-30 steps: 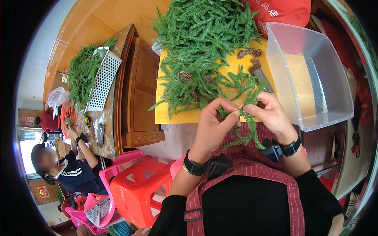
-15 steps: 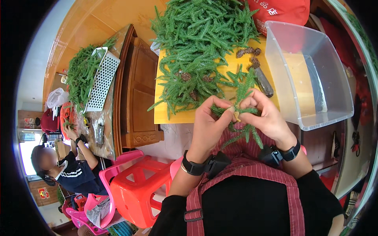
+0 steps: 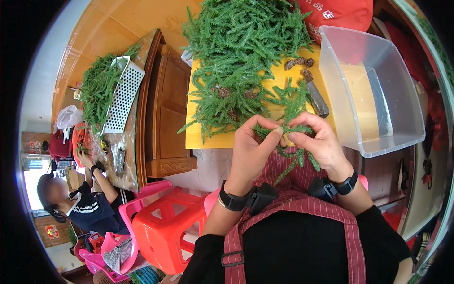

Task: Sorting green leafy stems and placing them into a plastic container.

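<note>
Both hands pinch a green artificial pine sprig (image 3: 300, 157) over my lap, just off the table's front edge. My left hand (image 3: 254, 144) grips its middle between thumb and forefinger. From the other side, my right hand (image 3: 325, 147) closes thumb and fingers on the same spot. A small tan bit shows between the thumbs; I cannot tell what it is. Beyond my fingers, more green branch tips (image 3: 291, 98) lie over the yellow table (image 3: 208, 141). To their left is a bunch of pine sprigs with brown pine cones (image 3: 223, 92) among them.
A large heap of green sprigs (image 3: 246, 35) covers the table's far part. Loose pine cones (image 3: 299, 62) lie near a dark wrapped bundle (image 3: 317, 99). A clear plastic bin (image 3: 402, 106) stands right, a red stool (image 3: 161, 236) left. A co-worker (image 3: 94, 208) handles greenery beside a white basket (image 3: 124, 99).
My right hand has shifted its fingers and curled them closer around the sprig. The sprig's lower tips have swung slightly. The left hand stays in nearly the same place.
</note>
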`<state>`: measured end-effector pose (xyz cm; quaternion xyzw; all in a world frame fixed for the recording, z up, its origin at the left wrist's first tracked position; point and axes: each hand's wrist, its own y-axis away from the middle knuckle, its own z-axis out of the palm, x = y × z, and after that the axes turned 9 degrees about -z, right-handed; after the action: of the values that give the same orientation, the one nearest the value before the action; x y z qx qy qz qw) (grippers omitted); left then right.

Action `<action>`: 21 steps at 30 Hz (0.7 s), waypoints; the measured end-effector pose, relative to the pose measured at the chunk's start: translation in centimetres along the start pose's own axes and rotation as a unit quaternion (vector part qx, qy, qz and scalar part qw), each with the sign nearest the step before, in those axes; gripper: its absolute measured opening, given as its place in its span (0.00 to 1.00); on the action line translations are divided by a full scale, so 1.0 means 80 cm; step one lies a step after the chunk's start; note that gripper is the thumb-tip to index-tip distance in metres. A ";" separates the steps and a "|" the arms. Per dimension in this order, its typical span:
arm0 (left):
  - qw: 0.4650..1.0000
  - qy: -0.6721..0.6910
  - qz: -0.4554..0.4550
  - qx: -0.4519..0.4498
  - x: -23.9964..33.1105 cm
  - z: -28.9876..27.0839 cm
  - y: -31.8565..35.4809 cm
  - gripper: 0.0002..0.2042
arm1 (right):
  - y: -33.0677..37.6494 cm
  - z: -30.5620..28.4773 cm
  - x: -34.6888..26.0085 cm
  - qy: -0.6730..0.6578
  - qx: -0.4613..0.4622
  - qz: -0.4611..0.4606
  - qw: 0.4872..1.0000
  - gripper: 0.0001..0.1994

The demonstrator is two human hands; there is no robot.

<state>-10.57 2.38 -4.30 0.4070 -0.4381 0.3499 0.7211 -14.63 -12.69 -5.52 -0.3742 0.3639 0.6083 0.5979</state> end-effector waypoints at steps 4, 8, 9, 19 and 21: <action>1.000 -0.017 -0.002 0.003 0.001 0.003 -0.001 0.02 | 0.000 -0.003 0.010 -0.004 0.019 -0.037 0.999 0.10; 1.000 -0.009 -0.011 0.004 0.005 0.004 0.001 0.02 | 0.001 0.004 0.006 -0.009 0.049 -0.023 0.998 0.08; 1.000 -0.008 -0.019 -0.002 0.006 0.004 0.000 0.03 | 0.000 0.001 0.006 -0.009 0.050 -0.024 0.998 0.08; 0.999 0.038 -0.005 -0.017 -0.002 0.003 0.001 0.03 | -0.011 -0.017 -0.021 0.240 -0.105 -0.171 0.950 0.08; 1.000 -0.006 0.004 -0.031 0.000 -0.001 0.005 0.04 | -0.006 -0.011 -0.034 -0.048 -0.071 0.041 0.995 0.10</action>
<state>-10.92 2.62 -4.21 0.3853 -0.4548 0.3365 0.7289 -14.16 -14.70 -3.52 -0.3709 0.3057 0.6737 0.5614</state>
